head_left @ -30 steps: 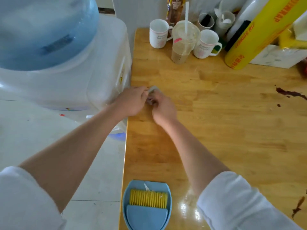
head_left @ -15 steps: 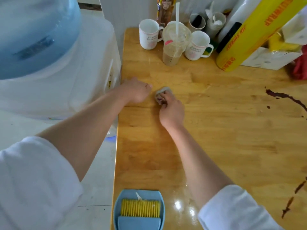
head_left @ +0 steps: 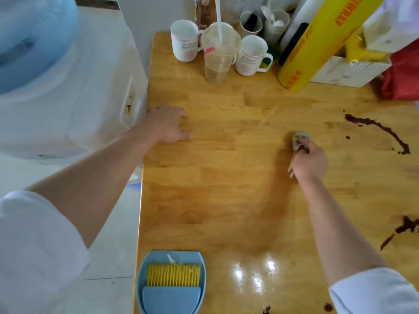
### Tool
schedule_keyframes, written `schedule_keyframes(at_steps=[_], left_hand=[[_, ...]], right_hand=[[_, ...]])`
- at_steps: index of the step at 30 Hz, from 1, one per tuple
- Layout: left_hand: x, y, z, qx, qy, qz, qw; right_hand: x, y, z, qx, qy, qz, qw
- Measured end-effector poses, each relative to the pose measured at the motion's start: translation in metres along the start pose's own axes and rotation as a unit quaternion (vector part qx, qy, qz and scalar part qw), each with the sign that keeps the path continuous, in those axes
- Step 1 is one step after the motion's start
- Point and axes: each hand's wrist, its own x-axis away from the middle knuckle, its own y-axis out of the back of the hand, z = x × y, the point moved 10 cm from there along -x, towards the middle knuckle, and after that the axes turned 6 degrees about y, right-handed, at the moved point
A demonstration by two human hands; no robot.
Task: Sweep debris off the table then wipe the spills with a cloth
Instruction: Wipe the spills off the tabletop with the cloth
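Right hand (head_left: 311, 162) has its fingers curled tight round a small stained cloth (head_left: 301, 140), pressing it on the bench (head_left: 226, 177) just left of the dark spill (head_left: 383, 130). Left hand (head_left: 167, 123) rests flat near the bench's left edge, fingers relaxed. Blue dustpan (head_left: 171, 284) with the yellow brush sits at the near edge.

Cloth (head_left: 301, 139) left of spill (head_left: 383, 132)

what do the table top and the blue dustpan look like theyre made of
Table top: looks like jointed wood with a glossy varnish; plank seams, grain and bright glare patches show. Dustpan: probably moulded plastic, smooth matte blue with rounded edges.
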Motion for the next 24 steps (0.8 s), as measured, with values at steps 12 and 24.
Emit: schedule_keyframes(at_steps=[12,24], left_hand=[[0.032,-0.049,-0.161,-0.048,-0.097,0.03,0.994],[0.028,-0.066,-0.176,-0.062,0.008,0.016,0.998]], right_hand=[[0.097,-0.055,0.026,-0.027,0.294,0.322,0.9],[0.087,-0.002,-0.022,0.007,0.317,0.2,0.927]])
